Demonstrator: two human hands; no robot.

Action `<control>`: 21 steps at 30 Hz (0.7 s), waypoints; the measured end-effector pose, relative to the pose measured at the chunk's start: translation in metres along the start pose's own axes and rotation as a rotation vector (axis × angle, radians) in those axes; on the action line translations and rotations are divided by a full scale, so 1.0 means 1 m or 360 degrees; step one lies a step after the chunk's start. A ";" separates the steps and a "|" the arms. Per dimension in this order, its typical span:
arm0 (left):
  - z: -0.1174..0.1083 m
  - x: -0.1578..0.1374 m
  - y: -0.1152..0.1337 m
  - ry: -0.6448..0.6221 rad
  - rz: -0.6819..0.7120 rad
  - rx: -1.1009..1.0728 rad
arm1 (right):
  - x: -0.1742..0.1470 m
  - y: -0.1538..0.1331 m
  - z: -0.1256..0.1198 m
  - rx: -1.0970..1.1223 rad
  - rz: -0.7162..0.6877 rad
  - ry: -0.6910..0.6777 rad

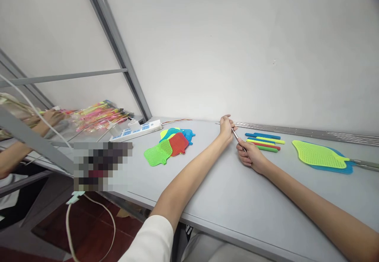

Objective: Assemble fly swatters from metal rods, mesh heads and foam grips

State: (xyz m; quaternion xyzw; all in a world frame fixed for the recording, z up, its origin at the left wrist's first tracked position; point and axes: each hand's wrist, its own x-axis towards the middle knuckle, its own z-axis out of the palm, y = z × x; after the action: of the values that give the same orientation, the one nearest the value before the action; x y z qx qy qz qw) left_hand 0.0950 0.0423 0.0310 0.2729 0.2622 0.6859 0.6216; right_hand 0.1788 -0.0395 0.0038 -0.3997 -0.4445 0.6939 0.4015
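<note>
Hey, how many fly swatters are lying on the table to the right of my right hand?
2 that I can see: a yellow-green swatter on top and a blue swatter partly beneath it, both right of your right hand. Others could be hidden underneath.

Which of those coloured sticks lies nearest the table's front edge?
The only green stick; the red stick, yellow sticks and blue sticks lie nearer the wall.

A small assembly workshop, with loose swatter heads [178,143], coloured handles [262,142] and metal rods [296,131] along a bench [213,198].
</note>
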 end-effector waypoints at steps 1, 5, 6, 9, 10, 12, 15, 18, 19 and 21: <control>0.000 0.000 0.000 -0.0012 -0.0002 0.0012 | 0.000 0.000 0.000 -0.0001 0.0005 -0.0001; -0.004 0.001 0.001 -0.0087 -0.0013 0.0052 | 0.002 -0.001 0.000 -0.0018 0.0022 0.0002; -0.005 0.002 0.000 -0.0094 -0.0023 0.0066 | 0.002 0.000 0.000 -0.0024 0.0025 0.0007; -0.007 0.003 -0.001 -0.0079 -0.0079 0.0126 | 0.003 0.000 -0.001 -0.0023 0.0026 0.0016; -0.006 0.003 -0.001 -0.0072 -0.0097 0.0142 | 0.003 0.000 -0.002 -0.0016 0.0023 0.0018; -0.005 0.003 -0.001 -0.0069 -0.0098 0.0184 | 0.003 0.001 -0.002 -0.0001 0.0020 0.0022; -0.003 -0.001 -0.002 -0.0061 -0.0022 0.0310 | 0.002 0.000 -0.002 0.0014 0.0018 0.0014; -0.003 -0.003 -0.005 -0.0052 0.0123 0.0477 | 0.001 0.000 -0.002 0.0009 0.0024 0.0001; -0.004 -0.004 -0.007 -0.0050 0.0173 0.0530 | 0.001 0.000 -0.002 0.0002 0.0024 -0.0005; -0.006 -0.004 -0.010 -0.0054 0.0263 0.0633 | 0.001 0.001 -0.003 -0.0009 0.0012 -0.0020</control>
State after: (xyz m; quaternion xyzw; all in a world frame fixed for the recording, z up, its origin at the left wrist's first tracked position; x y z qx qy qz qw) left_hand 0.0979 0.0387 0.0194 0.4222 0.3587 0.6646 0.5014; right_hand 0.1812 -0.0374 0.0020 -0.3981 -0.4474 0.6967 0.3950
